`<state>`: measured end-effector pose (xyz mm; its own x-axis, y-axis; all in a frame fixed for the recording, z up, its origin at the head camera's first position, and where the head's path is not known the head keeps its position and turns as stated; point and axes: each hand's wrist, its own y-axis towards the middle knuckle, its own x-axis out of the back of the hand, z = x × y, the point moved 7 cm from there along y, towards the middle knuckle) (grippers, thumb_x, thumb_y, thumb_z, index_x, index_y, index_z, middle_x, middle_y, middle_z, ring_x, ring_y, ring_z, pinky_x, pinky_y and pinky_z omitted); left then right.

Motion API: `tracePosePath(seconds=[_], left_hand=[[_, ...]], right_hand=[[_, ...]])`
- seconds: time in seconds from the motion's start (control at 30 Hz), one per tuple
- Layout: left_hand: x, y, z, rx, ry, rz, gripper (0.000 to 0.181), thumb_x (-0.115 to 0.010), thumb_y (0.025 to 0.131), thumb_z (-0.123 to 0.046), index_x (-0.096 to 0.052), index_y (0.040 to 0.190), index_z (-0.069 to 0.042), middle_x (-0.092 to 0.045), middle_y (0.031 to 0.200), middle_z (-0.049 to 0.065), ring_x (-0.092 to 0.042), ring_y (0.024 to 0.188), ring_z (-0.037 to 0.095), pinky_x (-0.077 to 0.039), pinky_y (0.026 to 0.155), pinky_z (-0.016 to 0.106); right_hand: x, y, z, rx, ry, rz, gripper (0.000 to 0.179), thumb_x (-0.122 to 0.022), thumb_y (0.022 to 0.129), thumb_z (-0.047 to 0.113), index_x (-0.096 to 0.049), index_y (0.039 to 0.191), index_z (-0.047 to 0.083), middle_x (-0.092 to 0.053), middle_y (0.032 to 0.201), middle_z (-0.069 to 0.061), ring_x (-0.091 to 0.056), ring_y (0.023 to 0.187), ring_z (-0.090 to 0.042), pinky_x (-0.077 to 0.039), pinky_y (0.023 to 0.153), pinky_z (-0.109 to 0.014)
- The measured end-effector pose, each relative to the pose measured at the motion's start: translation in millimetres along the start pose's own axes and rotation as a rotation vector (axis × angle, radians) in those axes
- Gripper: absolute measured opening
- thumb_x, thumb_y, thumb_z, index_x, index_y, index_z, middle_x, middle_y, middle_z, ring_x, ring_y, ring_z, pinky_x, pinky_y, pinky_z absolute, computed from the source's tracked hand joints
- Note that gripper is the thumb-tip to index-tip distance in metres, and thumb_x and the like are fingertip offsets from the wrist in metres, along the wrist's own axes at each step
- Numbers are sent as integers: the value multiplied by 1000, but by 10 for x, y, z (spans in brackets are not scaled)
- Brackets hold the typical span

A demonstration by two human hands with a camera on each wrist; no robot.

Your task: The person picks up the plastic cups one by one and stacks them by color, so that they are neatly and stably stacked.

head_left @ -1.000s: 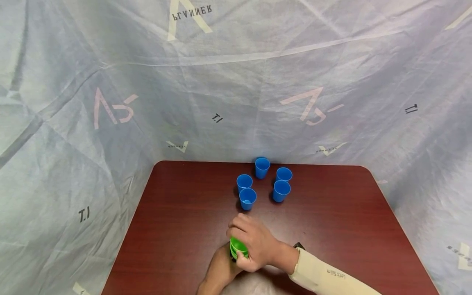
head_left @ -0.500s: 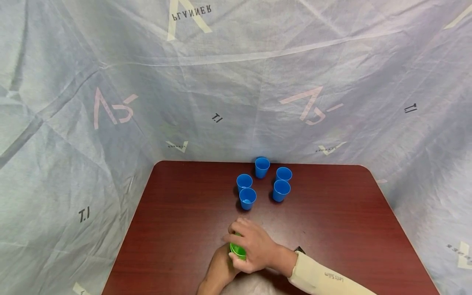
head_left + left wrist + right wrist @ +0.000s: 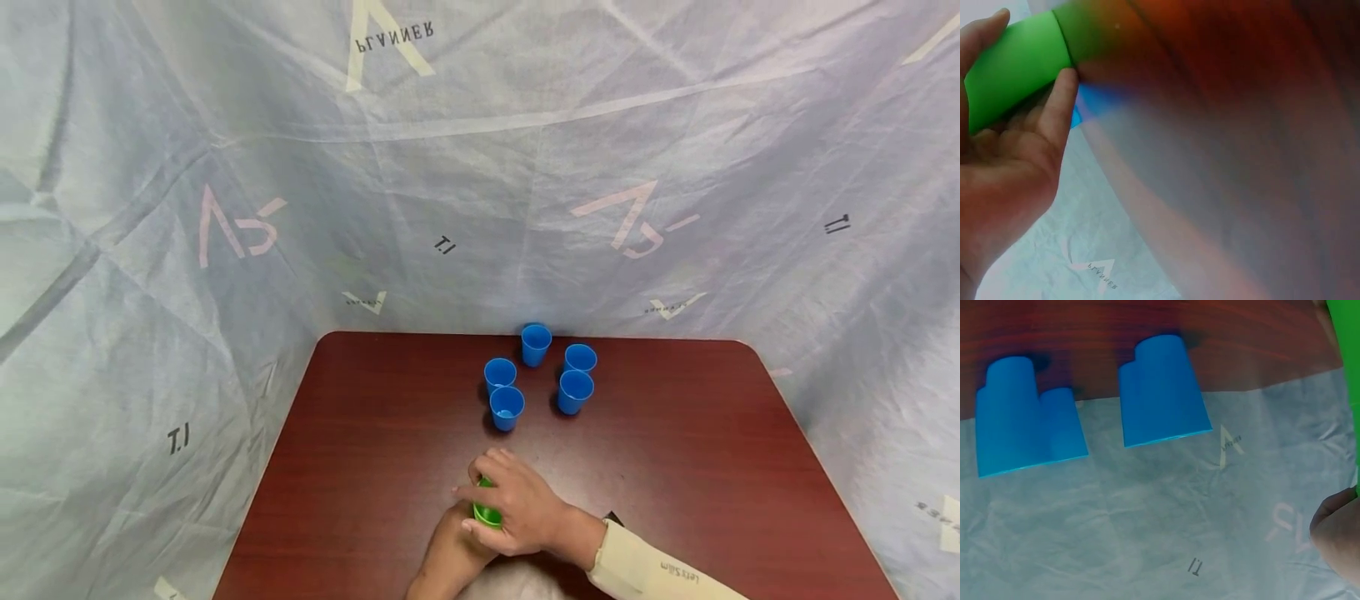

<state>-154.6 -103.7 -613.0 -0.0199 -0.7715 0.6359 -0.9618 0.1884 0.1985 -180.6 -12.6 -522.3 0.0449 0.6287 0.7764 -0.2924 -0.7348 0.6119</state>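
Observation:
In the head view a green cup point(image 3: 487, 515) stands between my hands near the table's front edge, its opening partly covered by fingers. My left hand point(image 3: 456, 537) holds it from the left, mostly behind the right hand. The left wrist view shows the left hand point(image 3: 1019, 137) with thumb and fingers around the green wall point(image 3: 1019, 62). Over the rim lies my right hand point(image 3: 521, 508), thumb on the near side and fingers on the far side, gripping it. Whether several cups are nested there, I cannot tell. In the right wrist view only a green strip point(image 3: 1349, 356) and part of a hand point(image 3: 1340, 537) appear.
Several blue cups stand upright beyond my hands: a near left one point(image 3: 507, 408), a near right one point(image 3: 575, 392) and one at the back edge point(image 3: 536, 344). The dark red table point(image 3: 360, 442) meets a pale cloth backdrop point(image 3: 480, 183).
The right hand's fingers have shifted across the green cup's opening, hiding more of it. Double green rims showed a second ago. The head view has tilted slightly; the blue cups stand as before.

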Motion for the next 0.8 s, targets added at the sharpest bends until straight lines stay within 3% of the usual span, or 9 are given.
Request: tracePosePath(seconds=[0.17,0.23,0.33,0.47,0.57,0.67,0.8], left_hand=[[-11,-33,72,145,-106,61,51,-81,93,-34,-61,133,-9,-72,117,1,-67,97,2,-57,80,23],[5,-30,69,176,-118,68,57,-80,93,-40,-58,137,-13,-70,121,-2,-65,101,4,-56,84,24],[58,-21,-3,146,-104,58,58,-80,93,-42,-55,139,-16,-67,124,-5,-64,104,5,-55,87,25],[161,-26,-136,47,-69,3,56,-80,94,-30,-56,140,-12,-68,124,-3,-66,104,7,-57,87,27],[213,-26,-185,12,-36,-38,59,-81,92,-24,-55,143,-11,-70,129,1,-67,110,8,-59,91,30],[218,-22,-177,29,-33,-44,59,-81,93,-25,-56,145,-10,-72,131,2,-69,112,11,-60,92,32],[196,-17,-116,109,-60,-32,57,-79,94,-36,-61,140,-7,-74,125,4,-71,108,14,-60,89,32]], right_hand=[[12,-8,-42,18,18,-44,22,-64,94,28,-79,109,23,-53,94,4,-43,83,-9,-36,76,-22],[19,-5,-56,19,27,-60,23,-65,89,25,-80,106,22,-54,94,4,-43,82,-10,-36,76,-23],[24,-9,-40,43,24,-79,26,-61,92,26,-81,108,22,-57,96,3,-46,83,-11,-38,77,-23],[28,-25,-1,90,-3,-108,33,-52,101,30,-81,114,22,-63,103,0,-51,87,-13,-40,79,-26],[26,-38,-5,93,-24,-114,36,-48,103,33,-80,117,22,-67,114,-2,-55,94,-15,-41,84,-29],[18,-52,-27,71,-27,-91,36,-49,104,38,-79,120,24,-67,123,-2,-57,101,-17,-41,87,-32],[25,-75,-77,22,19,-46,42,-49,105,49,-75,126,24,-65,130,-2,-59,106,-18,-43,91,-36]])
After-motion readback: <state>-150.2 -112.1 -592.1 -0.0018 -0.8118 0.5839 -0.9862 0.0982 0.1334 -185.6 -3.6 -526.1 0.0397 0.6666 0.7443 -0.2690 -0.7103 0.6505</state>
